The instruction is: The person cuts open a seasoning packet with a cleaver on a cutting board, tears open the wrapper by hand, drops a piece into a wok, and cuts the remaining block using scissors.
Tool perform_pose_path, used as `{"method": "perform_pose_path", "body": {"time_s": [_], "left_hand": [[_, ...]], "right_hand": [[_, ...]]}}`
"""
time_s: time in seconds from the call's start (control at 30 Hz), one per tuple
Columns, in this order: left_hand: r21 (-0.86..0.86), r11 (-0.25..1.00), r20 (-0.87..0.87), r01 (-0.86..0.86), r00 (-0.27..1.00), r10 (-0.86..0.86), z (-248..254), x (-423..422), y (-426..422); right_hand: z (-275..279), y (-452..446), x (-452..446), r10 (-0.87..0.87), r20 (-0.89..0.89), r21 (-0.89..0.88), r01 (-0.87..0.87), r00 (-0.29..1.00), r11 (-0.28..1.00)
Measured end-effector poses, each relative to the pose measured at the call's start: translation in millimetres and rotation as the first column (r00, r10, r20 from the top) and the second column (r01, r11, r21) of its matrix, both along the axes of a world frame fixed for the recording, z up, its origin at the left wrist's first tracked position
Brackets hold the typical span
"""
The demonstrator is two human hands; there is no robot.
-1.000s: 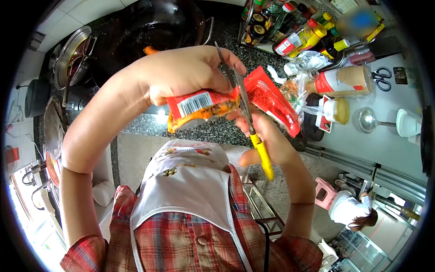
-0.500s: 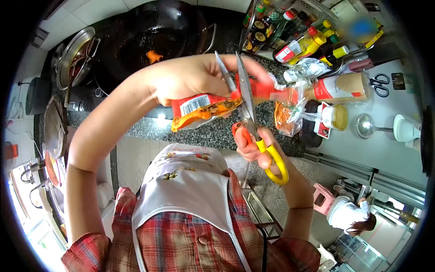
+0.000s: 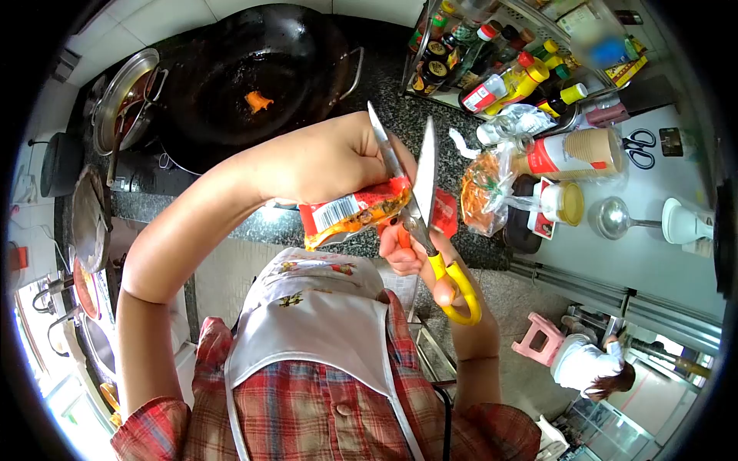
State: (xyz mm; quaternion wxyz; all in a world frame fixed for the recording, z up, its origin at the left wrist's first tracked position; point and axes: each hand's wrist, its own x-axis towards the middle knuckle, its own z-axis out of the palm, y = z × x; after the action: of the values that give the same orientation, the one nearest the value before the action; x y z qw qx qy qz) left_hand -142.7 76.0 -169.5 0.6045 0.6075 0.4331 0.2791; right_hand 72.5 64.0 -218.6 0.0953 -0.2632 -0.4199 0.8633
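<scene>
1 packet (image 3: 335,214), at the wok's (image 3: 219,84) 5 o'clock, clamped in the left hand (image 3: 330,160); 1 scissors (image 3: 417,227), spread, gripped by the right hand (image 3: 406,260); step apparently snipping, next move calling for a steady packet.

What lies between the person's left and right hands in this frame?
Between the left hand and right hand lie the red packet and the metal part of the yellow-handled scissors, blades apart, as the head view shows.
</scene>
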Motion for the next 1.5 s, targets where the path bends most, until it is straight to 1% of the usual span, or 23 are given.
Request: {"method": "perform_pose_path", "body": {"time_s": [0.03, 0.1, 0.13, 0.2, 0.3, 0.37, 0.43, 0.5, 0.53, 0.6, 0.7, 0.8, 0.9, 0.97, 1.03, 1.1, 1.13, 1.2, 1.23, 1.3, 1.33, 1.43, 1.5], "left_hand": [[0.081, 0.997, 0.036, -0.018, 0.999, 0.016, -6.3, -1.2, -1.6], [0.026, 0.999, 0.009, -0.020, 1.000, 0.019, -7.8, -3.2, -1.5], [0.011, 0.999, -0.026, -0.035, 0.999, 0.036, -8.1, -3.9, -3.4], [0.002, 0.999, -0.063, -0.049, 0.997, 0.049, -3.0, -4.3, -3.4], [-0.042, 0.999, -0.102, -0.020, 0.995, 0.016, 1.8, -6.5, -5.1], [-0.021, 0.999, -0.108, -0.037, 0.994, 0.035, -1.4, -7.0, -4.0], [-0.032, 0.999, -0.111, -0.026, 0.994, 0.022, 3.2, -6.0, -4.2], [0.041, 0.999, -0.042, -0.034, 0.998, 0.035, 3.0, -4.5, -4.6], [0.041, 0.999, -0.042, -0.034, 0.998, 0.035, 5.5, -2.4, -3.8], [0.034, 0.998, -0.018, 0.049, 0.999, -0.049, 15.2, 0.9, -3.7], [0.035, 0.999, -0.045, 0.031, 0.999, -0.029, 18.9, -0.5, -4.3], [0.051, 0.998, -0.055, 0.022, 0.998, -0.019, 18.0, -2.1, -6.0], [0.062, 0.998, -0.061, -0.002, 0.998, 0.006, 15.4, -3.4, -9.4], [0.015, 0.999, -0.068, -0.029, 0.997, 0.030, 16.1, -4.2, -10.3], [-0.031, 0.999, -0.070, -0.025, 0.997, 0.023, 15.4, -5.8, -12.4], [-0.054, 0.998, -0.090, -0.012, 0.996, 0.007, 16.9, -6.3, -13.4], [-0.073, 0.997, -0.103, -0.036, 0.994, 0.029, 15.5, -5.3, -13.5], [-0.079, 0.996, -0.088, -0.040, 0.996, 0.033, 15.9, -5.6, -15.2], [-0.083, 0.995, -0.076, -0.047, 0.996, 0.041, 16.2, -6.2, -15.7], [-0.032, 0.998, -0.074, -0.053, 0.996, 0.051, 14.9, -6.4, -15.6], [0.018, 0.998, -0.071, -0.061, 0.996, 0.062, 13.9, -6.5, -15.7], [0.037, 0.994, -0.132, -0.099, 0.986, 0.103, 11.1, -4.9, -15.2], [0.028, 0.995, -0.120, -0.096, 0.988, 0.098, 12.4, -4.4, -16.5]], "right_hand": [[-4.7, 2.8, -0.6, 0.012, 0.127, -0.211, 0.015, 0.992, 0.977], [-9.1, 3.8, 1.4, 0.045, 0.247, -0.403, 0.060, 0.968, 0.913], [-10.2, 1.1, 3.4, 0.035, 0.148, -0.252, 0.004, 0.988, 0.968], [-9.7, 1.8, 8.2, 0.038, 0.045, -0.084, -0.034, 0.998, 0.996], [-8.8, 3.3, 12.9, 0.090, 0.006, -0.046, -0.089, 0.996, 0.995], [-7.9, 5.2, 12.9, 0.124, 0.103, -0.046, -0.120, 0.987, 0.992], [-6.1, 4.5, 11.3, 0.151, 0.103, -0.071, -0.144, 0.983, 0.987], [13.3, 1.9, 1.9, 0.022, 0.035, 0.125, -0.026, 0.999, 0.992], [16.0, 5.0, 6.2, 0.112, 0.085, 0.136, -0.123, 0.990, 0.983], [22.4, -0.3, 1.5, 0.070, 0.049, 0.096, -0.075, 0.996, 0.993], [27.1, -5.7, 4.3, 0.029, 0.020, 0.051, -0.030, 0.999, 0.998], [28.3, -3.3, 5.3, 0.103, -0.011, 0.110, -0.101, 0.995, 0.989], [31.9, -4.9, 7.3, 0.062, 0.063, -0.029, -0.060, 0.996, 0.998], [21.6, -2.1, 9.4, 0.140, -0.009, -0.113, -0.141, 0.990, 0.984], [21.2, 1.6, 10.6, 0.155, 0.006, -0.110, -0.153, 0.988, 0.982], [9.6, 6.5, 13.0, 0.290, 0.151, -0.302, -0.235, 0.945, 0.924], [10.7, 6.2, 13.6, 0.290, 0.151, -0.302, -0.235, 0.945, 0.924], [16.7, 4.0, 15.0, 0.225, 0.056, -0.224, -0.208, 0.973, 0.952], [20.0, 3.3, 14.2, 0.225, 0.057, -0.223, -0.207, 0.973, 0.952], [27.2, 2.1, 11.4, 0.219, 0.195, -0.195, -0.181, 0.956, 0.964], [29.6, 2.8, 9.6, 0.219, 0.195, -0.194, -0.181, 0.956, 0.964], [39.3, 3.6, 6.1, 0.226, 0.117, -0.200, -0.200, 0.967, 0.959], [46.6, -0.1, 9.7, 0.162, 0.118, -0.117, -0.148, 0.980, 0.982]]}}
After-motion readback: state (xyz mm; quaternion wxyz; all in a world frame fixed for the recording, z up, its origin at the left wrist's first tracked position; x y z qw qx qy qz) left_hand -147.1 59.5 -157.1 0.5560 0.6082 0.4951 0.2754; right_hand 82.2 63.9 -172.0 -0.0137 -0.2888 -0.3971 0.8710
